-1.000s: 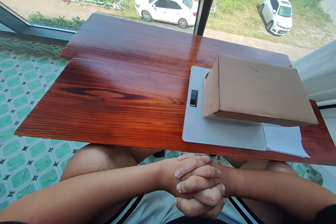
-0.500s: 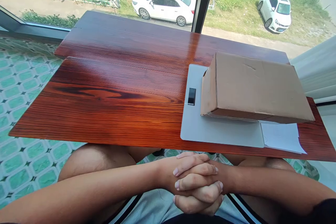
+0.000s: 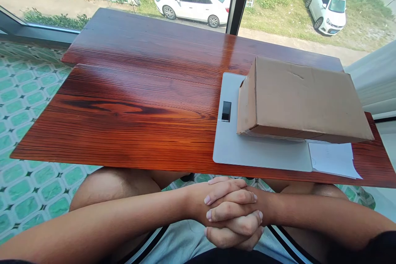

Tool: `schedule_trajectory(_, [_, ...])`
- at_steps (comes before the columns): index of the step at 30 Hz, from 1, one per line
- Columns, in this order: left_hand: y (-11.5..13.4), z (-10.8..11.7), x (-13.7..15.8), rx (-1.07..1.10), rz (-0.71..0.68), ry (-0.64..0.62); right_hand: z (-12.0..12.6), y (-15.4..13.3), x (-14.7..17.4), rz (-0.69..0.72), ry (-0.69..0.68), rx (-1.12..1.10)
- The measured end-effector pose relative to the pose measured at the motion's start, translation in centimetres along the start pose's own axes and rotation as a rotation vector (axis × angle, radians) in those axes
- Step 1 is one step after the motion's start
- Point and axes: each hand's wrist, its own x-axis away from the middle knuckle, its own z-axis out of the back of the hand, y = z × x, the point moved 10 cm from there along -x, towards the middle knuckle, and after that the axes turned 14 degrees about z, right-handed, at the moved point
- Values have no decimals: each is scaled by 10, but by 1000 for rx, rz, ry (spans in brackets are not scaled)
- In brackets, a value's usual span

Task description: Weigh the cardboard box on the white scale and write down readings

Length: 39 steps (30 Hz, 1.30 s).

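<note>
Fingers interlaced, my left hand (image 3: 199,201) and my right hand (image 3: 228,211) are clasped together above my lap. Both are closed around each other, with no object visible between them. They rest just in front of the near edge of the wooden table (image 3: 123,132). Beyond them on the right, a closed brown cardboard box (image 3: 306,97) lies on a flat white scale (image 3: 262,152) with a small dark display (image 3: 226,111). Neither hand touches the box or the scale.
White paper sheets (image 3: 334,161) lie beside the scale, partly under the box. Behind the table stands a window with a dark frame post (image 3: 240,0); two white cars show outside. A pale curtain (image 3: 374,86) hangs at right. Green-and-white tiles (image 3: 24,132) cover the floor.
The whole view has shifted very slightly, with the table and box a little higher in the picture. My hands stay clasped in the same place.
</note>
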Motion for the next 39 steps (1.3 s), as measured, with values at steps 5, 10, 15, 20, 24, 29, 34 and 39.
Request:
schedule_trajectory(5, [4, 4, 1, -124, -78, 168, 10, 7, 5, -81, 172, 33])
schedule_trajectory(10, [32, 13, 13, -185, -278, 437, 7, 7, 9, -77, 203, -3])
schedule_trajectory(15, [37, 20, 10, -44, -213, 316, 9, 3, 3, -72, 209, 31])
schedule_trajectory(20, [22, 12, 7, -30, -17, 105, 9, 2, -1, -34, 196, 46])
schedule_trajectory(24, [10, 9, 10, -42, 170, 74, 9, 3, 3, -18, 211, 67])
schedule_trajectory(29, [10, 11, 18, -18, 266, 81, 7, -2, 1, -25, 197, 94])
schedule_trajectory(34, [26, 15, 10, -4, -16, 103, 11, -2, 1, -90, 299, 140])
schedule_trajectory(39, [48, 31, 13, -109, -343, 323, 7, 3, 5, -43, 198, 66])
